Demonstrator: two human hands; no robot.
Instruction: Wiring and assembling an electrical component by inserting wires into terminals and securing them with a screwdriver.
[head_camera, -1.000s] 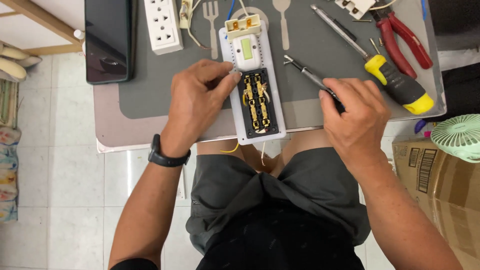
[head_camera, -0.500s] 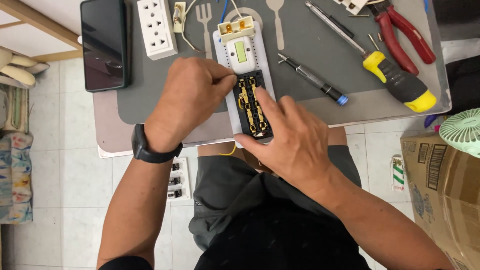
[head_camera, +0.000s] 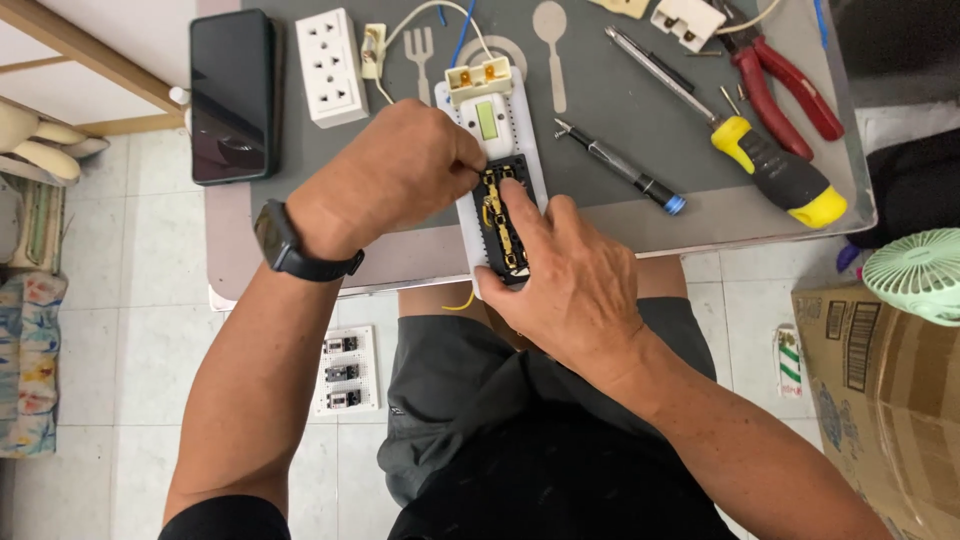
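Observation:
An opened white power strip (head_camera: 492, 122) lies on the grey mat (head_camera: 620, 60) at the table's near edge. Its black insert with brass contact strips (head_camera: 503, 218) is exposed. My left hand (head_camera: 400, 170), with a black watch on the wrist, pinches the upper left corner of the insert. My right hand (head_camera: 570, 285) grips the strip's lower end, which overhangs the table edge, and its index finger lies along the right side of the insert. A yellow wire (head_camera: 460, 303) hangs below the strip.
A small screwdriver with a blue end (head_camera: 620, 165), a yellow and black screwdriver (head_camera: 780, 175) and red pliers (head_camera: 780, 85) lie to the right. A phone (head_camera: 230, 95) and white socket block (head_camera: 330, 65) sit left. A green fan (head_camera: 915, 275) and cardboard box (head_camera: 880, 390) stand on the right.
My right hand let go of the small screwdriver, which now lies on the mat, and moved left onto the power strip. My left hand stayed at the insert.

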